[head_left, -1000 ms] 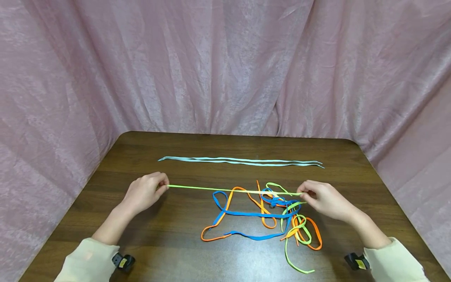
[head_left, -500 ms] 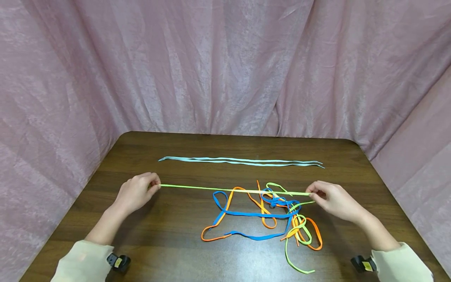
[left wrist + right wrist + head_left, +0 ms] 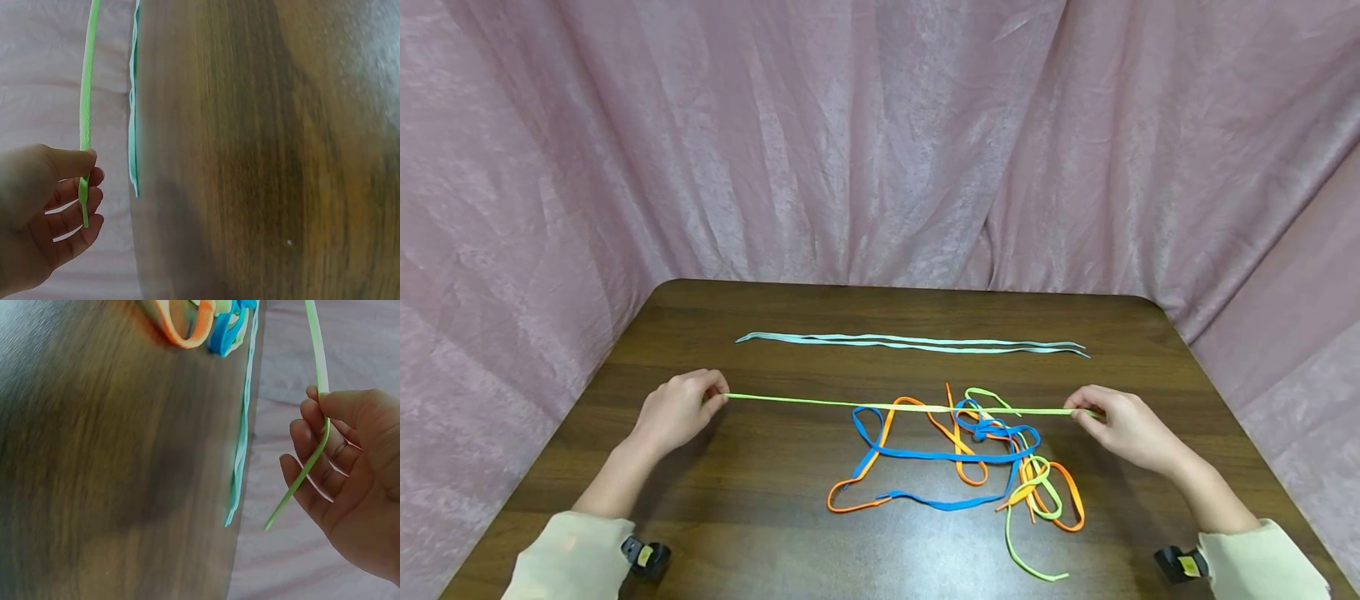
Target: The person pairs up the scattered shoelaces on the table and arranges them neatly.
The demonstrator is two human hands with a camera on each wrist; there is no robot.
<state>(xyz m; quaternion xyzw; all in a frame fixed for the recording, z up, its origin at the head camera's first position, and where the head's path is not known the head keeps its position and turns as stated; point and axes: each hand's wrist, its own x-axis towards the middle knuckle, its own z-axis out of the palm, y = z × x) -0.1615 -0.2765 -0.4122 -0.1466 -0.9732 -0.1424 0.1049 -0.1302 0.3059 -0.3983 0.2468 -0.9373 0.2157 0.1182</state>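
A yellow-green shoelace is stretched nearly straight between both hands, passing over the tangle of laces in the head view. My left hand pinches it between thumb and index finger near one end; the tip hangs below the thumb. On the other side my right hand pinches the lace the same way, with a longer tail lying across its fingers. Under and in front of the taut lace sit a blue shoelace, an orange shoelace and another yellow-green shoelace, looped together.
Two pale mint shoelaces lie side by side, straight, toward the back of the brown wooden table. A pink curtain hangs behind and around the table.
Both hands have moved apart, left hand leftward and right hand rightward, sliding toward the lace's ends. The tail beyond the right hand has shortened. The tangle and mint laces have stayed put.
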